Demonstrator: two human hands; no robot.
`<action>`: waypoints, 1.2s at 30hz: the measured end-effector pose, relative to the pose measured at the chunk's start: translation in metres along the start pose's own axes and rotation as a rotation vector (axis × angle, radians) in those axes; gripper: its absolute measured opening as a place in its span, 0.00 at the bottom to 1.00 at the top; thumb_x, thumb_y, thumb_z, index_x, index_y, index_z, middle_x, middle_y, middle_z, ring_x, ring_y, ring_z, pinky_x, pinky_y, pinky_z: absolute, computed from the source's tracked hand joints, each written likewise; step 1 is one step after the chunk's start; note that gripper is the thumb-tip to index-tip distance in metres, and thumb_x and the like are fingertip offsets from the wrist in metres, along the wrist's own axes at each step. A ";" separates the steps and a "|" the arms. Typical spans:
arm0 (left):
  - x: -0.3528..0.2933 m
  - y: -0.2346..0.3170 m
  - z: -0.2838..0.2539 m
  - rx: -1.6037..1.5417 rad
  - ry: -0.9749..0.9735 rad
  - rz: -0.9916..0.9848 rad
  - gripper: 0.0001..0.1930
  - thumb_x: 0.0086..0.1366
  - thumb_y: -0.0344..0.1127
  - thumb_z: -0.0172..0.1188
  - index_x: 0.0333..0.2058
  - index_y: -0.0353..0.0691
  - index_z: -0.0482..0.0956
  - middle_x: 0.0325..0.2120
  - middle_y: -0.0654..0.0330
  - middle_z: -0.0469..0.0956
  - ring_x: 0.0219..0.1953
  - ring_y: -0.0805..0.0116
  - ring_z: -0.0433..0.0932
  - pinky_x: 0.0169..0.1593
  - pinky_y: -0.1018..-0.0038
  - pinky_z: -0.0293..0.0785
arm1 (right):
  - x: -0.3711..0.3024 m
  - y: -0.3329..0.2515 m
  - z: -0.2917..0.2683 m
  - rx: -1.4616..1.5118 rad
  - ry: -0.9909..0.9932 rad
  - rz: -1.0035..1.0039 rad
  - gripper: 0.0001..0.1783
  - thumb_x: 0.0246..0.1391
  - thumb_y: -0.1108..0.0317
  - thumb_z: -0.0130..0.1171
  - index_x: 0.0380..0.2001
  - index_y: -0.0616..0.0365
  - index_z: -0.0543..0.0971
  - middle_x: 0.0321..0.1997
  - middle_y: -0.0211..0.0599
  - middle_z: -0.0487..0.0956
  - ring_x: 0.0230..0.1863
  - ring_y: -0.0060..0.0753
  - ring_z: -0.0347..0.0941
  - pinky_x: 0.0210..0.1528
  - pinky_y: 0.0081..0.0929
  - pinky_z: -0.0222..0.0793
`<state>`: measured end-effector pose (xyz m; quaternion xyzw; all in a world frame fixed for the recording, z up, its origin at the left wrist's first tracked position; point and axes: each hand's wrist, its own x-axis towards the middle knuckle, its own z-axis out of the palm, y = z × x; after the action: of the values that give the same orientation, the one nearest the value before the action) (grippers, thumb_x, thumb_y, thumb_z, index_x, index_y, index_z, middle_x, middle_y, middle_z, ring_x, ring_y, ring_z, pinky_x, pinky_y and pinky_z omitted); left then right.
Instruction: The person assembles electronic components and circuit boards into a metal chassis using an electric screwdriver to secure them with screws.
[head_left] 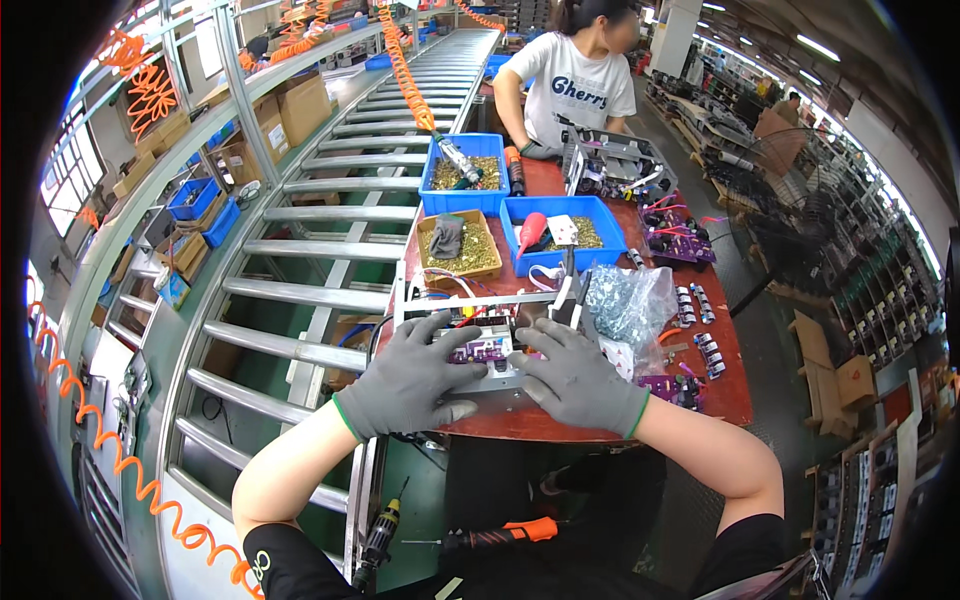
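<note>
Head view: chassis [490,350] under left hand [412,378], apparently touching.

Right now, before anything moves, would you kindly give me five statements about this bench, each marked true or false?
1. The left hand and the right hand both wear grey gloves. True.
2. The grey cloth lies in a blue bin. False: it lies in the yellow bin.
3. Both hands are at the metal-framed unit. True.
4. The roller conveyor runs along the right side of the red table. False: it runs along the left side.
5. The clear plastic bag lies left of the yellow bin. False: it lies to its right.
</note>
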<state>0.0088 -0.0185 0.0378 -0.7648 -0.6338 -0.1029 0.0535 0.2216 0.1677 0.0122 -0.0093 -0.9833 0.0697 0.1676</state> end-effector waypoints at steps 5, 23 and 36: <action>0.007 -0.004 0.002 -0.022 -0.020 0.016 0.22 0.61 0.58 0.63 0.48 0.55 0.85 0.63 0.55 0.70 0.66 0.43 0.64 0.64 0.46 0.65 | 0.007 0.003 -0.002 -0.065 -0.125 -0.046 0.21 0.66 0.51 0.52 0.55 0.48 0.79 0.69 0.48 0.68 0.71 0.63 0.60 0.71 0.57 0.57; 0.016 -0.022 0.020 -0.154 -0.069 0.023 0.23 0.55 0.53 0.70 0.48 0.54 0.86 0.60 0.61 0.73 0.63 0.42 0.68 0.62 0.48 0.66 | 0.062 0.023 -0.011 -0.124 -0.593 -0.415 0.18 0.64 0.51 0.55 0.41 0.53 0.82 0.39 0.31 0.76 0.43 0.34 0.73 0.46 0.34 0.67; 0.014 -0.025 0.027 -0.142 -0.048 0.017 0.23 0.56 0.55 0.69 0.49 0.54 0.85 0.59 0.61 0.74 0.60 0.44 0.71 0.60 0.50 0.69 | 0.067 0.022 -0.007 -0.037 -0.597 -0.307 0.19 0.65 0.50 0.56 0.39 0.55 0.83 0.39 0.29 0.78 0.40 0.32 0.73 0.46 0.34 0.66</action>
<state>-0.0109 0.0053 0.0131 -0.7743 -0.6194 -0.1287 -0.0151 0.1607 0.1928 0.0377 0.1568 -0.9801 0.0256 -0.1193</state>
